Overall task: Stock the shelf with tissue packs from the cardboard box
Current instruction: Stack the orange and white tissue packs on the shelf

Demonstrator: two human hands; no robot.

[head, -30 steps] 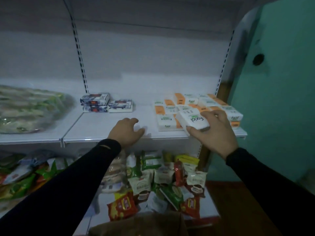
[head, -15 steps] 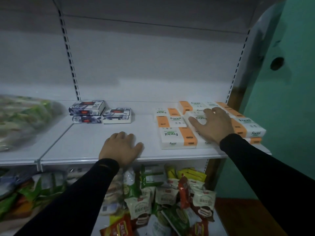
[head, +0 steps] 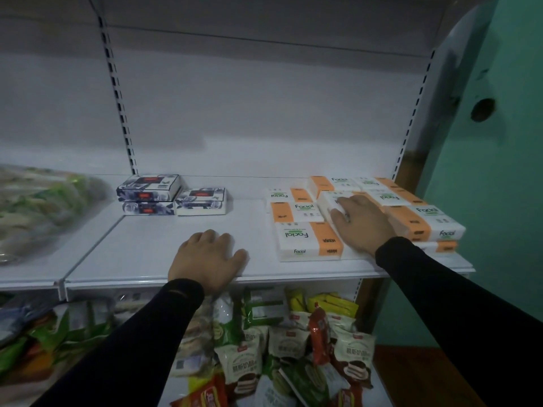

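Observation:
Several white-and-orange tissue packs marked "Facial" lie on the right part of the white shelf [head: 152, 248]. My right hand [head: 363, 223] lies flat with straight fingers on top of one tissue pack [head: 330, 202] in the middle of that group. In front of it a front tissue pack [head: 308, 240] lies at the shelf edge. My left hand [head: 207, 258] rests on the bare shelf near its front edge, fingers loosely bent and holding nothing. No cardboard box is in sight.
Three blue floral boxes [head: 173, 195] sit at the back middle of the shelf. A clear bag of green goods [head: 38, 207] lies at the left. Snack packets [head: 279, 348] fill the shelf below. A green wall [head: 487, 201] stands right of the shelving.
A second ago my right hand gripped a tissue pack at the shelf front. It has set the pack down among the others and now lies flat on it. The left hand has stayed put.

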